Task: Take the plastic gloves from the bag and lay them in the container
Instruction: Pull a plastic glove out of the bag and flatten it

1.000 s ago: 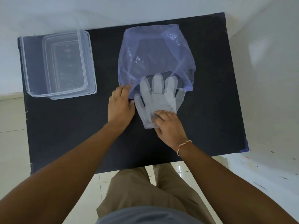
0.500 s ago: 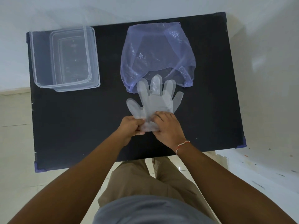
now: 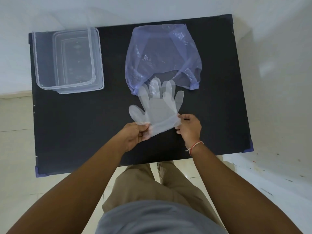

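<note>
Clear plastic gloves lie stacked on the black table, fingers pointing away from me, fingertips just inside the mouth of the pale purple plastic bag. My left hand pinches the cuff's left corner and my right hand pinches its right corner. The cuff is lifted and stretched between them. The empty clear rectangular container stands at the table's far left.
White walls close in behind and to the right of the table. Tiled floor shows on the left and below the near edge, where my legs stand.
My left hand left the bag's edge and took hold of the glove cuff. Both hands moved apart, stretching the cuff and drawing the gloves toward me, further out of the bag.
</note>
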